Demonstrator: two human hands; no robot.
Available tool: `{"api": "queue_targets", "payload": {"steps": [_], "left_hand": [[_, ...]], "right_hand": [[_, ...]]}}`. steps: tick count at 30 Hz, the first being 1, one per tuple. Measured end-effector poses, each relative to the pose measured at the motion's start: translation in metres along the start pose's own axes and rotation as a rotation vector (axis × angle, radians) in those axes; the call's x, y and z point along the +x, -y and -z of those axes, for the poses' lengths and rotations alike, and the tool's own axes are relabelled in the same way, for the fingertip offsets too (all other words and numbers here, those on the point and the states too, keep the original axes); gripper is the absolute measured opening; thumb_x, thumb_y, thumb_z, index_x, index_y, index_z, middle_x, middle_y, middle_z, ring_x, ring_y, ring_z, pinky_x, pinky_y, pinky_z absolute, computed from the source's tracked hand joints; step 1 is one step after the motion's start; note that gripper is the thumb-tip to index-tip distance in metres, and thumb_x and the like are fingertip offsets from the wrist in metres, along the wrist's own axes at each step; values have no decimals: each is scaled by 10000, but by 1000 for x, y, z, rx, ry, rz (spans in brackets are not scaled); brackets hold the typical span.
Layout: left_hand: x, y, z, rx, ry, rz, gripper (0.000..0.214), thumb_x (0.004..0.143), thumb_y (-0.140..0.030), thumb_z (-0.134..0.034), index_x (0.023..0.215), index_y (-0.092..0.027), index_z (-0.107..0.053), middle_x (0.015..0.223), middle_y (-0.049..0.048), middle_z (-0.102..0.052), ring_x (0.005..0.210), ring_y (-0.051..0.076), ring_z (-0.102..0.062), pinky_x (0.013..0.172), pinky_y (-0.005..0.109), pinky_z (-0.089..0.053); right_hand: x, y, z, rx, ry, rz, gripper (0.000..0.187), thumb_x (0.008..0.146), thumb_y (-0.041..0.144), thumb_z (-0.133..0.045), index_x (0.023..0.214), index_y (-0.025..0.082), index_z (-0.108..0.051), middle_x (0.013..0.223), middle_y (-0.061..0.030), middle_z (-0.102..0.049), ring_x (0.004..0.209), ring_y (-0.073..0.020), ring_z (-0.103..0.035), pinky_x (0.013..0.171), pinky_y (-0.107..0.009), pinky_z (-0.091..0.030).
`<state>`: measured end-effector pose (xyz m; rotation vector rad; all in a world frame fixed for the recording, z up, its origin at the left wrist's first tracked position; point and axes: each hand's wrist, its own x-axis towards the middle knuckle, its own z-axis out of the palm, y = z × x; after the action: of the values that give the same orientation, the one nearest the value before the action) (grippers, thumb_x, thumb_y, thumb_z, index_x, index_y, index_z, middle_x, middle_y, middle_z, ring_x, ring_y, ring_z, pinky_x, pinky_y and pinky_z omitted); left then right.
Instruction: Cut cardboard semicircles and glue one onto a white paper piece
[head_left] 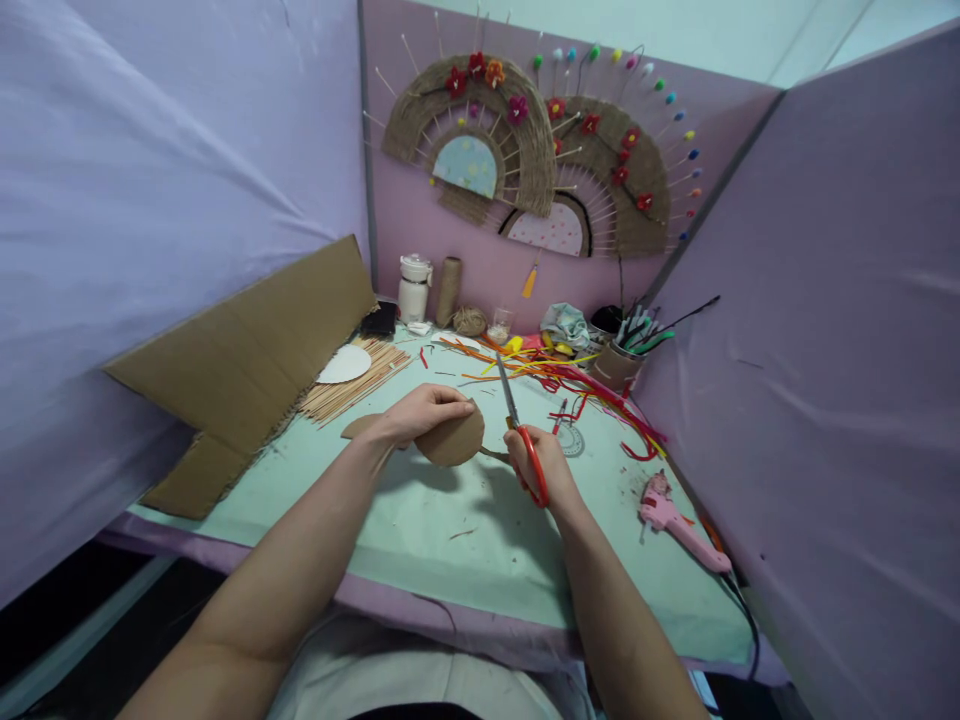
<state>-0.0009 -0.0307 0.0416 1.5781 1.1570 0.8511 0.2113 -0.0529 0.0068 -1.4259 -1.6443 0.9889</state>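
Note:
Between the thumb and fingers of my left hand (429, 412) is a round cardboard disc (454, 440), held above the table. My right hand (546, 462) grips a pair of scissors (534, 470) by its red handles, the blades pointing up and away from me, apart from the disc. A thin curved cardboard offcut (493, 455) lies between the two hands. Another cardboard piece (361, 425) rests partly behind my left wrist. Just beyond my right hand are a clear protractor (571, 440) and a red pen-like tool (559, 416).
A large cardboard sheet (247, 370) leans at the left beside thin wooden sticks (356, 385) and a white disc (345, 364). Coloured pipe cleaners (600, 395) spread across the back right. A pink glue gun (682, 525) lies at the right edge. Decorated fan shapes (536, 150) hang behind.

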Motion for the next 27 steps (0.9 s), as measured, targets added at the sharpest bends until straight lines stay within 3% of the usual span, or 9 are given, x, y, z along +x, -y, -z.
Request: {"api": "queue_targets", "payload": {"steps": [4,9,11,14,16,19,21,27], "left_hand": [[1,0,-7,68,35,-47,320,753,-487,-658,787,-178,-733,814,27,-709,775,183,-587,672,261,-408],[3,4,-14,90,90,-85,323,778,-473,-649,846,-173,-749,911,48,-737,842,202,-624,733,275,-446],[5,5,-15,38,30,-76,376,764,-472,-675,989,-179,-739,1013,61,-732,912,214,-630,778,287,-456],[9,7,-17,-91,-154,-42,571,709,-491,-733,1172,-164,-666,1089,89,-711,988,226,-625,840,313,-458],[11,10,-21,-193,-160,-29,590,669,-496,-767,1122,-129,-675,1077,111,-710,1007,230,-624,885,332,-452],[14,16,-30,-290,12,0,521,630,-467,-809,996,-110,-712,1037,127,-723,973,229,-638,897,348,-454],[15,20,-36,-310,73,35,485,621,-448,-824,950,-106,-726,991,128,-733,919,223,-649,874,355,-466],[15,18,-34,-469,19,66,423,609,-388,-840,914,-116,-733,937,107,-746,936,218,-664,942,378,-469]], "right_hand": [[0,4,-1,131,28,4,281,717,447,-652,666,223,-490,416,68,-475,352,-111,-409,378,-238,-318],[2,0,-9,209,23,36,358,634,434,-757,726,227,-480,439,89,-486,361,-103,-417,380,-231,-316],[4,-2,-8,223,-57,33,345,642,423,-756,713,224,-483,436,88,-479,357,-97,-409,379,-229,-315],[7,-2,-3,335,-250,34,323,686,421,-724,718,226,-468,404,93,-459,340,-100,-402,368,-229,-314],[9,-1,0,441,-365,46,319,706,421,-709,730,230,-454,393,98,-455,334,-104,-411,365,-228,-323],[10,1,2,531,-443,81,324,710,414,-712,735,229,-447,403,99,-466,337,-99,-421,374,-226,-345],[10,1,0,529,-433,90,326,708,414,-718,741,226,-454,401,100,-464,334,-97,-422,374,-224,-345],[8,2,0,475,-364,85,330,724,440,-708,743,222,-462,391,99,-455,329,-94,-411,356,-216,-315]]}}
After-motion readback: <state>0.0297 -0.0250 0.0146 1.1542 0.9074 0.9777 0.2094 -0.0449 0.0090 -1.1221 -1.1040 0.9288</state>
